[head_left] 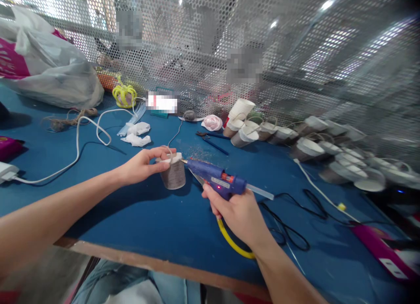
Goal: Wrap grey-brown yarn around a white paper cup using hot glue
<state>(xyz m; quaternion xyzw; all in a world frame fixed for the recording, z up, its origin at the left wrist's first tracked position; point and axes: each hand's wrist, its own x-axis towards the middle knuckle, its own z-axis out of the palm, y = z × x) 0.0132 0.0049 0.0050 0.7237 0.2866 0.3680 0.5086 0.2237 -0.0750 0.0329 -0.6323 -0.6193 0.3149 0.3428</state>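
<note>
My left hand (146,166) pinches the rim of a small paper cup (173,176), wrapped in greyish-brown material with a white lip. A thin cord rises from the cup's top beside my fingers. My right hand (241,210) grips a blue hot glue gun (210,172) with a small red light lit. Its metal nozzle points left, right at the cup's rim; whether it touches I cannot tell. A translucent glue stick (260,191) sticks out of the gun's back. Below my right hand curves a yellow handle-like piece (231,242), partly hidden.
Wrapped cups with cord handles (308,148) line the right back, beside stacked white cups (242,108). Blue-handled pliers (213,142), a pink ribbon roll (211,123) and a grey cord ball (189,116) lie behind. Black cable (295,234) loops at right; a plastic bag (62,72) stands left.
</note>
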